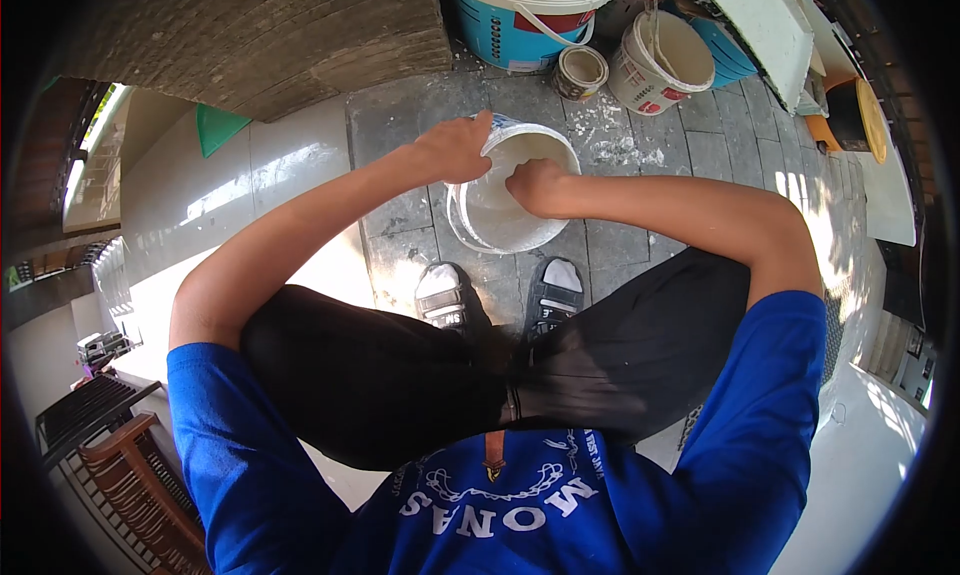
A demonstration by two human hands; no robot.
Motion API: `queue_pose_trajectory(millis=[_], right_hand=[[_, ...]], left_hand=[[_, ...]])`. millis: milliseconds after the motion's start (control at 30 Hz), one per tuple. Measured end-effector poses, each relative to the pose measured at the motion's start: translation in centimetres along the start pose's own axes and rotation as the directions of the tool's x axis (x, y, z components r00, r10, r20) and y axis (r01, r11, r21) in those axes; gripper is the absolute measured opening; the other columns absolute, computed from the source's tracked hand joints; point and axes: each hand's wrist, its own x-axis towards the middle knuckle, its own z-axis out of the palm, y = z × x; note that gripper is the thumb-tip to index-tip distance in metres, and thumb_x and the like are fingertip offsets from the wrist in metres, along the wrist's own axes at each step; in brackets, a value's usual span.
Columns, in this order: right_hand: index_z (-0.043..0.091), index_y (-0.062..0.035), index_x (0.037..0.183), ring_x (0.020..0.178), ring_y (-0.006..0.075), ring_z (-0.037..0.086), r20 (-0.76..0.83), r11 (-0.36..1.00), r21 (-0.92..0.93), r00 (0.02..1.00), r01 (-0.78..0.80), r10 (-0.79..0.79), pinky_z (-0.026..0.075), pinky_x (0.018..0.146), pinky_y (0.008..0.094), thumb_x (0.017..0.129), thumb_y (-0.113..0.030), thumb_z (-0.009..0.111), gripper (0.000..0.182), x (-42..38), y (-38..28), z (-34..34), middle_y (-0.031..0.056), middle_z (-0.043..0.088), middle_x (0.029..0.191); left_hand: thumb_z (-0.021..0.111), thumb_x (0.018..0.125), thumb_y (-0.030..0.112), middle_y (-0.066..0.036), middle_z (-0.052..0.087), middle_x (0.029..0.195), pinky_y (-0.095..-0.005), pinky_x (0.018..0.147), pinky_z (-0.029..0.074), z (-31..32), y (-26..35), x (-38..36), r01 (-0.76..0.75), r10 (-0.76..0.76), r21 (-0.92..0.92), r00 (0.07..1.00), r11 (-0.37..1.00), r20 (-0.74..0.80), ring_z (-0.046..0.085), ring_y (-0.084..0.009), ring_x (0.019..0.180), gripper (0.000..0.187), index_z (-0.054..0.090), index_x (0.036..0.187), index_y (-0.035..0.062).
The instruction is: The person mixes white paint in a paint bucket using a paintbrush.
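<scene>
A white paint bucket (514, 247) stands tilted on the grey tiles between my feet and the pails, its inside coated with whitish residue. My left hand (455, 151) is closed over the bucket's left rim, with a finger stretched along the far edge. Inside the mouth, at the right, my right hand (540, 188) is curled into a fist. Whatever it may hold is hidden by the hand. The bucket's thin handle (456, 220) hangs down on the near left side.
Beyond the bucket are a blue paint pail (490, 35) with a red lid, a small open can (580, 72) and a white paint tub (655, 70) with a stick in it. White splatter (620, 150) marks the tiles. My sandalled feet (443, 293) are close in front.
</scene>
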Motion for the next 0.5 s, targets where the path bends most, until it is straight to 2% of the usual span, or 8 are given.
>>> queue_pose_trajectory(millis=[67,167,267,367,500], right_hand=[[0.065,-0.0035,0.095,0.096,0.0290,0.063,-0.050,0.997,0.079,0.999,0.010,-0.006,0.054,0.074,0.0378,0.077,-0.007,0.058,0.020,0.9,0.1,0.6,0.0147,0.064,0.101],[0.065,-0.0022,0.096,0.096,0.0302,0.063,-0.028,0.922,0.319,0.970,-0.221,0.242,0.054,0.075,0.0382,0.076,-0.007,0.058,0.021,0.7,0.0,-1.9,0.0156,0.064,0.101],[0.065,-0.0023,0.095,0.094,0.0299,0.063,0.032,0.993,0.059,0.994,-0.106,0.105,0.054,0.074,0.0381,0.076,-0.006,0.058,0.021,0.1,0.1,-1.4,0.0156,0.065,0.100],[0.066,-0.0025,0.094,0.093,0.0296,0.064,-0.017,0.989,0.147,1.000,-0.011,0.014,0.054,0.074,0.0378,0.074,-0.006,0.059,0.021,0.7,0.4,0.3,0.0147,0.065,0.098],[0.066,-0.0027,0.094,0.094,0.0297,0.064,-0.050,0.980,0.135,0.987,-0.147,0.155,0.054,0.074,0.0381,0.073,-0.010,0.062,0.023,0.4,0.5,-1.5,0.0154,0.066,0.096]], left_hand=[[0.058,0.075,0.018,-0.028,0.057,0.099,-0.0464,0.083,0.043,-0.1,0.2,0.1,0.009,-0.009,-0.002,1.000,1.000,0.015,0.055,-0.0420,0.097,0.043,0.039,0.108,-0.0022],[0.058,0.075,0.019,-0.029,0.056,0.100,-0.0459,0.084,0.043,-0.1,0.2,-0.2,0.031,-0.031,-0.011,0.999,0.999,0.030,0.055,-0.0419,0.098,0.045,0.039,0.109,-0.0023],[0.058,0.075,0.020,-0.029,0.056,0.100,-0.0459,0.084,0.043,-0.2,0.0,-0.1,0.027,-0.027,-0.013,1.000,1.000,0.015,0.055,-0.0419,0.097,0.045,0.039,0.110,-0.0023],[0.057,0.076,0.020,-0.028,0.057,0.100,-0.0461,0.084,0.042,-0.2,0.2,0.0,0.022,-0.022,-0.008,1.000,1.000,0.022,0.055,-0.0421,0.097,0.045,0.039,0.111,-0.0020],[0.056,0.076,0.020,-0.028,0.056,0.100,-0.0460,0.084,0.042,0.0,-0.2,0.3,0.012,-0.012,-0.002,1.000,1.000,0.026,0.055,-0.0418,0.097,0.043,0.039,0.110,-0.0018]])
